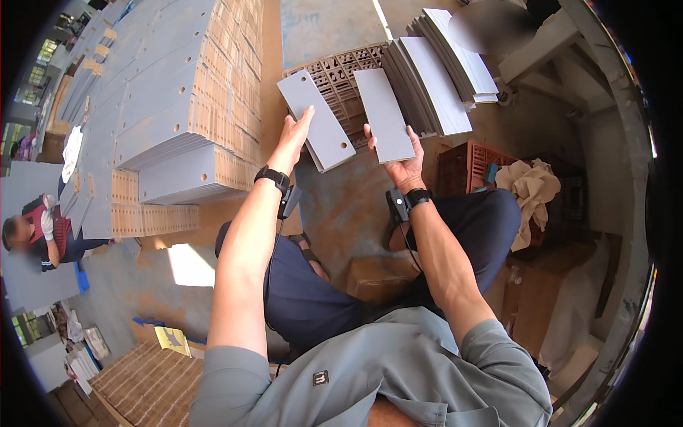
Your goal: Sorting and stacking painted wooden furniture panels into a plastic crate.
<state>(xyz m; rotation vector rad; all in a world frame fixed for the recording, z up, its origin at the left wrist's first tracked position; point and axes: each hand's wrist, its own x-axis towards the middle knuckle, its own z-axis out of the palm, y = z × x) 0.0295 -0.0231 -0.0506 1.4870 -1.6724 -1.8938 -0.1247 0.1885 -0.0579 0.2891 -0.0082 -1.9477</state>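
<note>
My left hand [292, 138] grips the left edge of a flat grey board [317, 119] with a round hole near each end. This board lies slanted at the left end of a brown plastic crate [343, 89], with more board edges just showing under it. To its right, my right hand [405, 162] holds a plain grey board [384, 114] from below near its lower end, thumb and fingers at its two side edges. That board is tilted up in front of the crate, and no holes show in it. Fingers under both boards are hidden.
Stacked grey boards [435, 85] stand right of the crate. Large stacks of holed boards [160, 92] rise at left. A red crate [455, 167] and crumpled beige cloth [530, 188] lie by my right knee. Another person [53, 228] is at far left; a cardboard box [377, 279] sits between my legs.
</note>
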